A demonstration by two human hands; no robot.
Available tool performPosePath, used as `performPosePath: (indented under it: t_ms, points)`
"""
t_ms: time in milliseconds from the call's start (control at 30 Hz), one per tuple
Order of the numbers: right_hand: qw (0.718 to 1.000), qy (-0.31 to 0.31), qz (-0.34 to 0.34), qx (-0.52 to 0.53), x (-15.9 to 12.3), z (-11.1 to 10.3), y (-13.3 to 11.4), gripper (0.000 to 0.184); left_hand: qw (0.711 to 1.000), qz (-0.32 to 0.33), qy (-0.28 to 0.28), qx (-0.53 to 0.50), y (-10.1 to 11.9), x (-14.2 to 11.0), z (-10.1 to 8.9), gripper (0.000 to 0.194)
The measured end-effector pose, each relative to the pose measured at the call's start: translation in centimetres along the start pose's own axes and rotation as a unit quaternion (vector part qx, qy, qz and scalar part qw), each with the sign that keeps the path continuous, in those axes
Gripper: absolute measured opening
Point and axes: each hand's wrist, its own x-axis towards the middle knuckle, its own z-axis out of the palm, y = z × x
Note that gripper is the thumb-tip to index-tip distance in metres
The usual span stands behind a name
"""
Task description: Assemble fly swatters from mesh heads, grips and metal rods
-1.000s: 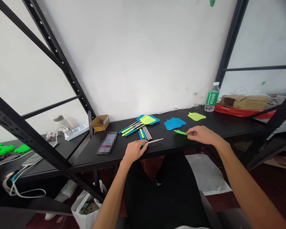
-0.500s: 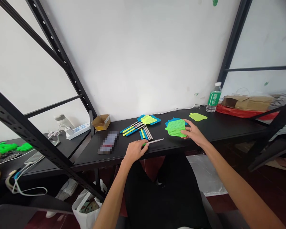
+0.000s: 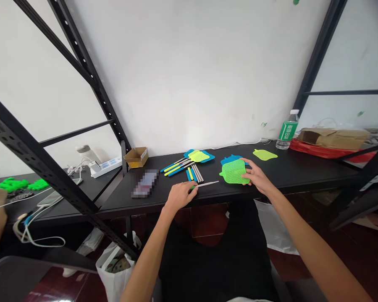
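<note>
1. Left hand (image 3: 179,196): closed around the green-tipped end of a thin steel rod (image 3: 208,183), which points right, just above the table's near edge.
2. Right hand (image 3: 256,178): fingers spread, resting on the right side of a green mesh swatter head (image 3: 234,172). Whether it grips cannot be determined.
3. Swatter head position: between the hands' reach, right of the rod's tip, overlapping a blue swatter head (image 3: 229,160) on the far side.
4. Nearby obstacles: a group of blue and yellow handles with steel rods (image 3: 194,173) lies just far of the rod. Yellow-and-blue swatter heads (image 3: 198,156) lie farther back.
5. Left of these: a cardboard box (image 3: 136,157) and a blurred flat object (image 3: 145,183).
6. Right, far side: a lime swatter head (image 3: 265,154) and a water bottle (image 3: 286,135).
7. Clearance: the black table (image 3: 305,172) offers open surface right of the right hand. A black rack upright (image 3: 123,157) bounds its left end.
</note>
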Motion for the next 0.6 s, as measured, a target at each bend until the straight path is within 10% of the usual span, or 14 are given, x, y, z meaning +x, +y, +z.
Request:
performPosePath:
  t_ms: [600]
  points:
    - [0.999,0.033,0.019,0.030,-0.14,0.60,-0.40,0.073,1.000,0.005,0.010,-0.008,-0.14,0.01,0.13,0.035]
